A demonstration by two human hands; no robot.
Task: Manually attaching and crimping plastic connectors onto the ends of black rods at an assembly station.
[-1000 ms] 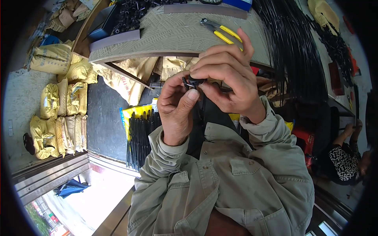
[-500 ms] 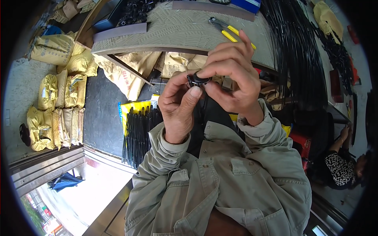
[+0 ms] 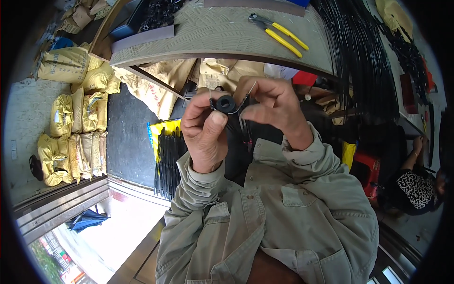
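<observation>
A round black plastic part (image 3: 219, 104) with a hole through it sits between the thumb and fingers of my left hand (image 3: 204, 132). A thin, light-coloured wire (image 3: 232, 112) curves beneath it, and one end sticks up by my left fingers. My right hand (image 3: 280, 108) is just right of the part, thumb and forefinger around the other side of the wire, where small dark pieces (image 3: 245, 100) are strung. Just beyond my hands, on the bench (image 3: 208, 35), lie pliers (image 3: 283, 35) with yellow handles, their jaws apart.
Long black rods (image 3: 352, 57) hang over the bench's right end. More stand in a bundle (image 3: 168, 161) left of me. Filled yellow sacks (image 3: 64, 113) are stacked by the left wall. A person (image 3: 416, 184) sits at far right near a red stool (image 3: 366, 168).
My right hand has come down off the black part and moved to its right side. The part has turned its hole into view, and the wire ends show now.
</observation>
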